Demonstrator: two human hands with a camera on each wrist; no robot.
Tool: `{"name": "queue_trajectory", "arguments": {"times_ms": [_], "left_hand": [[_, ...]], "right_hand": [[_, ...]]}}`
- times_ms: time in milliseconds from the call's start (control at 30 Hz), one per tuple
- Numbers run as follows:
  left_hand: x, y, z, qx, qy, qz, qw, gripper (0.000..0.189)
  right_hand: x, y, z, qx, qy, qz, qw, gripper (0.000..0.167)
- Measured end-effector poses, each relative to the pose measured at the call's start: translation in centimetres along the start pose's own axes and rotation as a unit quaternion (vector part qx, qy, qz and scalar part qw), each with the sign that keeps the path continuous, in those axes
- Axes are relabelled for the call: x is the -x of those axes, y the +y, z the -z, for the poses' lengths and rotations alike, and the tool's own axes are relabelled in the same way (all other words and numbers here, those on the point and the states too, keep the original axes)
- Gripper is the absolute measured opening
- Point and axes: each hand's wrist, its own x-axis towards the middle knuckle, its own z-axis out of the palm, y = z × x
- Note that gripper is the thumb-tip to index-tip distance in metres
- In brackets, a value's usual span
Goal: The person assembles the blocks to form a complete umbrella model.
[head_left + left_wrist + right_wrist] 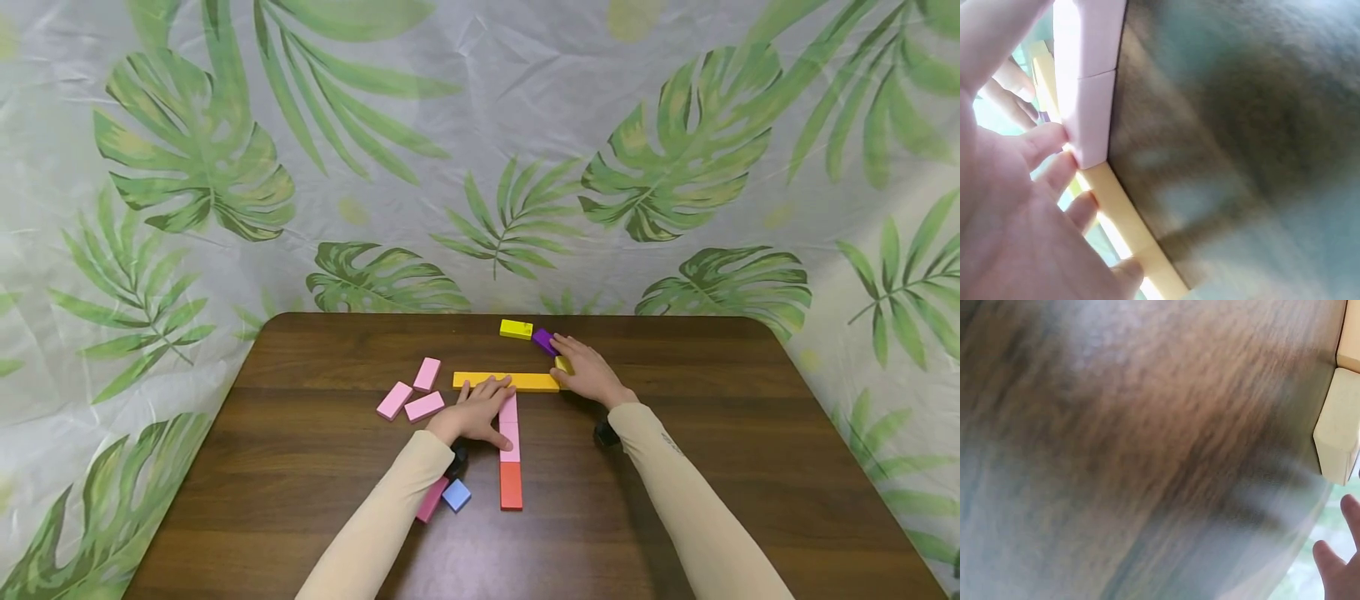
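At the centre of the frame, a smooth orange row (536, 382) is met from below by pink blocks (509, 417), ended by a red block (511, 486). The left hand (480, 414) is spread over the join; the right hand (588, 371) is held with fingers parted beside a yellow block (562, 364); whether contact is made cannot be told. Brown table (750, 467) is seen broadly at right, bounded by rounded far corners.

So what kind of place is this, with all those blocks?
Probably an indoor tabletop activity spot, though I can't see the wider room. The clues: a dark wood-grain table, a leaf-print sheet behind it, and colored blocks on top.
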Motion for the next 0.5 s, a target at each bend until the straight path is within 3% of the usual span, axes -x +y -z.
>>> {"name": "queue_trajectory", "arguments": {"times_ms": [300, 500], "left_hand": [[-0.2, 0.8, 0.3, -0.043, 0.004, 0.019, 0.9989, 0.09], [-0.3, 1.1, 0.5, -0.047, 0.018, 0.019, 0.9986, 0.086]], "right_hand": [[0.9, 0.2, 0.0, -0.011, 0.025, 0.029, 0.9992, 0.063], [1.5, -0.2, 0.2, -0.011, 0.031, 0.045, 0.9984, 0.063]]}}
